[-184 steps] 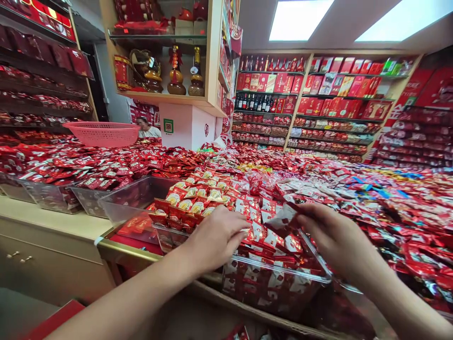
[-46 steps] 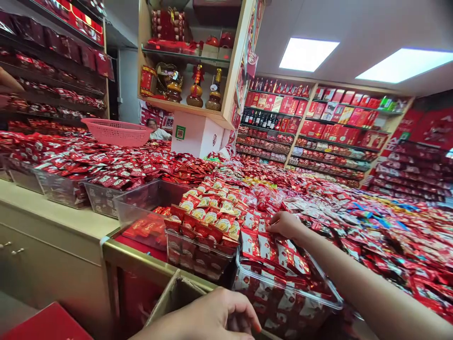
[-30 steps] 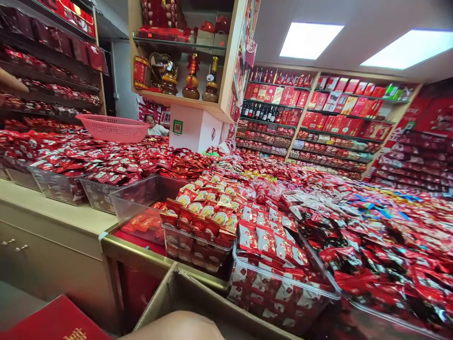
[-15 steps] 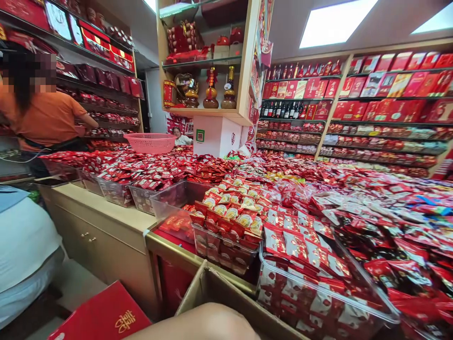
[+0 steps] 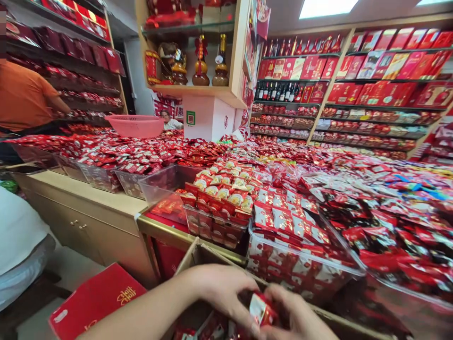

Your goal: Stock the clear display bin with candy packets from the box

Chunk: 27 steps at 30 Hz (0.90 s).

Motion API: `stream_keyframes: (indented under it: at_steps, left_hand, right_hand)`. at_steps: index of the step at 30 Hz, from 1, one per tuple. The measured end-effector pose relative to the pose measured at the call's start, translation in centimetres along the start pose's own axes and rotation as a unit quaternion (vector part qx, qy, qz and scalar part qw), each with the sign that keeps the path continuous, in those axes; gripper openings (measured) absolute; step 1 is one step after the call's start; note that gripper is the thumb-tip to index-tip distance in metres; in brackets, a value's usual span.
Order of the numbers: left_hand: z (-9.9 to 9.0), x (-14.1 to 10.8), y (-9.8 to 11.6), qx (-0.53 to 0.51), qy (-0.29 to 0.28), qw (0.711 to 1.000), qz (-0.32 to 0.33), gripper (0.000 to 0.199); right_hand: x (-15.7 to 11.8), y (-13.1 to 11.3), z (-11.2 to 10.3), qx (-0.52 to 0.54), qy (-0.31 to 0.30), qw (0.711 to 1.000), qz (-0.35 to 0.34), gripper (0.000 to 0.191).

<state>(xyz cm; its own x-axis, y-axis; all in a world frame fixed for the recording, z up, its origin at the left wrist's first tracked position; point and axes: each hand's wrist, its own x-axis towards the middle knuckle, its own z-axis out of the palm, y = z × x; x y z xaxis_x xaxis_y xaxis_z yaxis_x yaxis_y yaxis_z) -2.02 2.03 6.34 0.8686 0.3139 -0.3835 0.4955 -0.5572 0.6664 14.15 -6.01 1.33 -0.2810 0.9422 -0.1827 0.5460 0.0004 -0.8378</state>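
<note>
My left hand (image 5: 224, 288) and my right hand (image 5: 295, 314) meet over an open cardboard box (image 5: 198, 252) low in the head view. Between them is a small red-and-white snack packet (image 5: 260, 309), gripped by the fingers of both hands. Part of it is hidden behind the fingers. More red packets (image 5: 212, 326) lie inside the box, partly covered by my left arm. Just beyond the box stands a clear plastic bin (image 5: 304, 257) full of red-and-white packets. Left of it is another bin (image 5: 212, 226) of red-and-gold packets.
Many bins of red packets (image 5: 141, 156) cover the counter, with a pink basket (image 5: 136, 125) on top. A red gift box (image 5: 102, 302) lies at lower left. A person in orange (image 5: 26, 94) and one in white (image 5: 21, 226) are at left. Stocked shelves (image 5: 293, 92) line the back.
Both hands have come into view over the box, holding a packet; earlier only part of an arm showed. The camera has tilted down, and the surroundings sit higher and further left.
</note>
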Motion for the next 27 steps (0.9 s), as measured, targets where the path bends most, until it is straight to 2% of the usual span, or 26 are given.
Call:
stream_keyframes:
  at_steps: [1, 3, 5, 6, 10, 16, 20, 24, 27]
  left_hand:
    - [-0.1, 0.0, 0.1, -0.092, -0.001, 0.996, 0.014, 0.044]
    - [0.0, 0.2, 0.4, -0.252, 0.004, 0.967, 0.028, 0.043]
    - [0.2, 0.4, 0.8, -0.343, 0.023, 0.939, 0.031, 0.042]
    - [0.3, 0.5, 1.0, -0.365, 0.033, 0.93, 0.037, 0.04]
    - [0.4, 0.8, 1.6, -0.381, 0.076, 0.919, 0.061, 0.037]
    - [0.3, 1.2, 1.6, -0.382, 0.111, 0.915, 0.061, 0.048]
    - [0.2, 1.2, 1.7, -0.374, 0.114, 0.917, 0.084, 0.039]
    - [0.3, 1.0, 1.9, -0.326, 0.134, 0.934, 0.065, 0.031]
    - [0.5, 0.9, 1.8, -0.312, 0.147, 0.937, 0.063, 0.03]
  right_hand:
    - [-0.4, -0.1, -0.8, 0.054, 0.022, 0.998, -0.005, 0.023]
    - [-1.1, -0.4, -2.0, 0.191, 0.065, 0.979, -0.018, 0.029]
    - [-1.7, -0.6, -2.7, 0.301, 0.094, 0.949, -0.024, 0.032]
    - [-1.9, -0.6, -2.9, 0.324, 0.102, 0.94, -0.023, 0.032]
    - [-2.0, -0.6, -2.9, 0.358, 0.124, 0.925, -0.016, 0.032]
    - [-1.9, -0.9, -2.5, 0.429, 0.155, 0.89, -0.007, 0.033]
    - [-2.0, -0.8, -2.4, 0.397, 0.181, 0.9, -0.013, 0.033]
    - [-2.1, -0.6, -2.1, 0.319, 0.221, 0.921, -0.04, 0.03]
    - [-2.2, -0.8, -1.9, 0.312, 0.24, 0.918, -0.043, 0.029]
